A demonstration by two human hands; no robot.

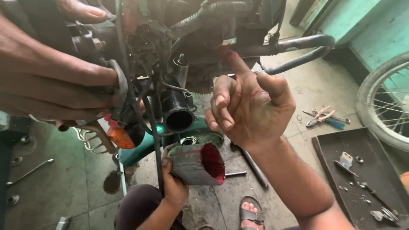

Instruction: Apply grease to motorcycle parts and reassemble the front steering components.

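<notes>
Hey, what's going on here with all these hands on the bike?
Someone is working at the stripped front of a motorcycle. Their left hand grips the tangle of cables and parts by the frame, while the right hand is held up empty, index finger raised and smeared red. Below, another person's hand holds a short dark tube with a red inside. Pliers and a wrench lie on the floor, and a dark tray holds small parts.

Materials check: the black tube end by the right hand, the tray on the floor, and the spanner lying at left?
Black tube: looks like rubber or matte plastic, dull and thick-walled at its open mouth; cannot tell which. Tray: apparently sheet metal, dark and grimy, with a folded rim. Spanner: bare steel by its grey sheen. The right hand is open beside the tube, not touching it.
</notes>
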